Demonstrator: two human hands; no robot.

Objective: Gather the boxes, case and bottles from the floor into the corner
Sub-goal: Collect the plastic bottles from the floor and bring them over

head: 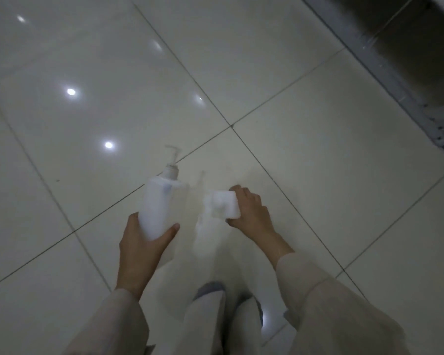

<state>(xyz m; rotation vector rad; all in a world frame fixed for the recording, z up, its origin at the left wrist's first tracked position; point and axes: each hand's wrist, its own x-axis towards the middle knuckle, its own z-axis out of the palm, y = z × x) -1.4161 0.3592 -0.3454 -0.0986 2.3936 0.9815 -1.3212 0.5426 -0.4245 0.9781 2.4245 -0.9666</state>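
The left hand grips the base of a white pump bottle, thumb and fingers wrapped around it, held above the floor. The right hand pinches a small white box just beside it. No writing is legible; both are blurred. Below lie glossy white floor tiles; a grey metal rack stands at the upper right.

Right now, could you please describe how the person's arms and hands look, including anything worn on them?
Both arms wear long, loose sleeves of pale beige cloth, the left sleeve and right sleeve ending at the wrists. The left hand and right hand are bare: no gloves, rings or watch visible.
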